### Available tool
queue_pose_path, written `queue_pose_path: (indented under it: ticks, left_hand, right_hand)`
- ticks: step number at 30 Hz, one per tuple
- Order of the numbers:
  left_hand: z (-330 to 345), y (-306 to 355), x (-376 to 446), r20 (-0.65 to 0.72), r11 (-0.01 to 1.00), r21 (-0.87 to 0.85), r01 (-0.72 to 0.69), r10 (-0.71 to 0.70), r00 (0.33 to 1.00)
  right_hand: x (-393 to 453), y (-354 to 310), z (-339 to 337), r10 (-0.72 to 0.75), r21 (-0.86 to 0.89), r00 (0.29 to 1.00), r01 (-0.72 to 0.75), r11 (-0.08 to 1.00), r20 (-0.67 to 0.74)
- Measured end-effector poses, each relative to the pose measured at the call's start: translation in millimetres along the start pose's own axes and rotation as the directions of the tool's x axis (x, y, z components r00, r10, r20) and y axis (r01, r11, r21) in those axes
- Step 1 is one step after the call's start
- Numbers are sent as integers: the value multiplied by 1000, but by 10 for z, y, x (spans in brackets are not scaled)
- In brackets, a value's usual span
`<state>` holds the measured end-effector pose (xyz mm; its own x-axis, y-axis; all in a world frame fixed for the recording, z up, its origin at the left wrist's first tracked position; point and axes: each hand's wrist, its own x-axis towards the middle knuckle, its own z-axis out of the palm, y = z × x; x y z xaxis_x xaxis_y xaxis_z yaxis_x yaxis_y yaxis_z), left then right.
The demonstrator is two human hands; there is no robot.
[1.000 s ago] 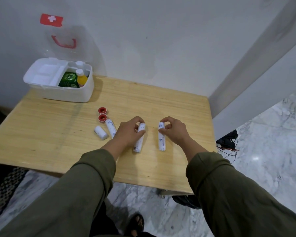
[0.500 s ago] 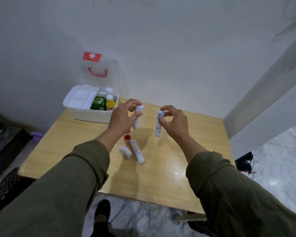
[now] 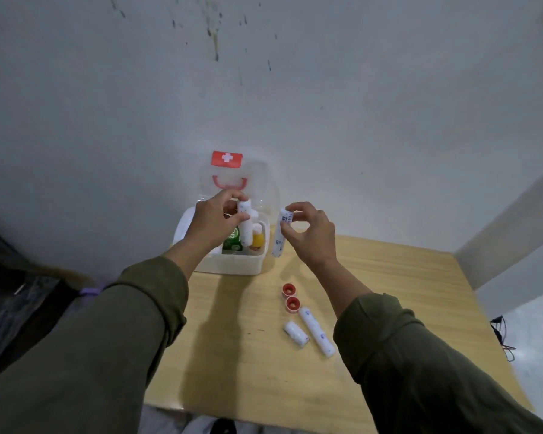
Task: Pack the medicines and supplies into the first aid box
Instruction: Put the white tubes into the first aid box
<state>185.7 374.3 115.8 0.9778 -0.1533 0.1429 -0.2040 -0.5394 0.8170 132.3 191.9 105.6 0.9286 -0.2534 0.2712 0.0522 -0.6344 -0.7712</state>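
The white first aid box (image 3: 232, 264) stands open at the table's far left, its clear lid (image 3: 264, 183) with red cross label leaning on the wall. Inside are a green packet (image 3: 231, 242) and a yellow bottle (image 3: 257, 239). My left hand (image 3: 213, 223) holds a white bandage roll (image 3: 244, 225) upright over the box. My right hand (image 3: 308, 233) holds a second bandage roll (image 3: 281, 236) upright just right of the box. On the table lie a long roll (image 3: 317, 332), a short roll (image 3: 295, 333) and two red tape rolls (image 3: 290, 297).
The wooden table (image 3: 239, 355) stands against a grey wall. A wall corner rises at the right. Dark bags lie on the floor at the left, cables (image 3: 503, 336) on the marble floor at the right.
Both hands lifted their bandage rolls off the table and carried them away from me to the box; the left one now hangs over the box. My head came closer.
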Motion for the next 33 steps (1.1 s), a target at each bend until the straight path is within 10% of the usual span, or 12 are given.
queue_pose_path:
  ticks: [33]
  left_hand:
    - [289, -795, 482, 473, 983, 103, -151, 86, 877]
  right_hand:
    - [134, 201, 677, -32, -200, 998, 42, 979, 57]
